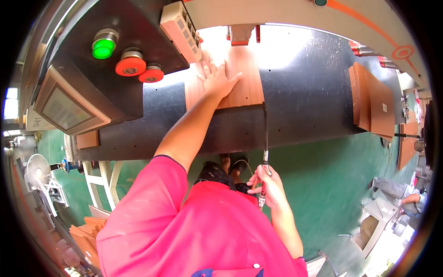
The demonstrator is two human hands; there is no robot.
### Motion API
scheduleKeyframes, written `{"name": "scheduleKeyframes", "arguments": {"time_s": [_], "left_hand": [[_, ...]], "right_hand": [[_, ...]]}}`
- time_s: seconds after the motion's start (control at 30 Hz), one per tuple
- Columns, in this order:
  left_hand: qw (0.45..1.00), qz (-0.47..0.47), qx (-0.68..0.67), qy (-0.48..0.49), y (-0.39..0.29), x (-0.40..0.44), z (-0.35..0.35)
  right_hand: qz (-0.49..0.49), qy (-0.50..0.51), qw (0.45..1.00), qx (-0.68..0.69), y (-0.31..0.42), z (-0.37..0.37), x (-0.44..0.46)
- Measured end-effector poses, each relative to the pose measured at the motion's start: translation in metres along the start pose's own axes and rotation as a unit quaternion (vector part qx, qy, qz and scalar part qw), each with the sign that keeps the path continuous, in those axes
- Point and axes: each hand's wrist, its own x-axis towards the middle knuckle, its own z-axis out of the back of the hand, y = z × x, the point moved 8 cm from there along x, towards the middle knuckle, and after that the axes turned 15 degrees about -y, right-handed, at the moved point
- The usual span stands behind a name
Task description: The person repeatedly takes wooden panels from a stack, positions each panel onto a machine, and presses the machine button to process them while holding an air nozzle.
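My left hand [218, 79] lies flat with spread fingers on a wood-grain panel [244, 85], which rests on the black machine table [304, 92]. Small dark holes show near the panel's front edge. Down by my body, my right hand [271, 184] is wrapped round an air blow gun [265, 161]. Its long thin dark nozzle points away from me, with the tip by the panel's front right corner. A metal hose coupling [262, 199] hangs below the grip.
At the upper left, a control box carries a green lit button [103, 48], red knobs [130, 66] and a screen [69, 107]. Brown panels [373, 99] stand stacked on the table's right. A fan [38, 171] stands left; another person [401, 196] is at far right.
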Motion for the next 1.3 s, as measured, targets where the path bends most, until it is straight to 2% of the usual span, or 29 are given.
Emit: {"name": "scheduleKeyframes", "arguments": {"time_s": [0.17,0.27,0.3,0.37,0.4,0.5,0.6,0.63,0.7,0.77,0.83,0.87,0.93,1.07,1.13,1.2,1.3], "left_hand": [[0.997,-0.073,-0.002,0.031,0.011,-0.025,0.003],[0.996,-0.084,-0.020,-0.034,0.016,-0.028,-0.005],[0.997,-0.073,-0.024,-0.024,0.018,-0.028,-0.010],[0.996,-0.069,-0.052,-0.036,0.020,-0.029,-0.011],[0.998,-0.061,-0.034,0.009,0.010,-0.030,-0.009],[0.994,-0.065,-0.084,-0.010,0.014,-0.035,0.005],[0.956,-0.067,-0.267,-0.098,0.036,-0.063,0.033],[0.929,-0.107,-0.306,-0.181,0.043,-0.083,0.064],[0.932,-0.067,-0.298,-0.195,0.070,-0.138,0.099],[0.932,-0.006,-0.321,-0.168,0.099,-0.208,0.130],[0.938,0.112,-0.314,-0.093,0.142,-0.287,0.123],[0.935,0.154,-0.295,-0.121,0.165,-0.331,0.104],[0.942,0.262,-0.209,-0.024,0.205,-0.429,0.075],[0.873,0.457,-0.122,0.117,0.258,-0.626,0.012],[0.859,0.450,-0.102,0.223,0.277,-0.708,-0.043],[0.785,0.516,-0.163,0.302,0.277,-0.762,-0.061],[0.763,0.571,-0.196,0.233,0.301,-0.792,-0.092]], "right_hand": [[0.029,-0.029,0.999,-0.028,-0.002,0.005,-0.001],[0.058,-0.028,0.995,-0.070,0.006,0.006,0.002],[0.070,-0.019,0.994,-0.086,0.008,0.003,0.002],[0.090,-0.017,0.995,-0.049,0.014,0.008,-0.005],[0.108,0.008,0.993,-0.047,0.024,0.005,-0.001],[0.117,-0.013,0.993,-0.004,0.033,0.005,-0.022],[0.160,0.005,0.986,0.053,0.036,0.014,-0.032],[0.169,0.017,0.984,0.052,0.038,0.017,-0.031],[0.176,0.032,0.983,0.043,0.033,0.026,-0.028],[0.211,0.053,0.976,0.016,0.032,0.031,-0.029],[0.255,0.070,0.964,-0.015,0.033,0.033,-0.029],[0.273,0.070,0.959,-0.028,0.035,0.035,-0.031],[0.314,0.045,0.947,-0.056,0.036,0.036,-0.034],[0.341,0.054,0.933,-0.100,0.038,0.029,-0.037],[0.348,0.055,0.928,-0.120,0.046,0.027,-0.042],[0.379,0.048,0.917,-0.114,0.063,0.024,-0.045],[0.404,0.036,0.907,-0.116,0.090,0.020,-0.061]]}}
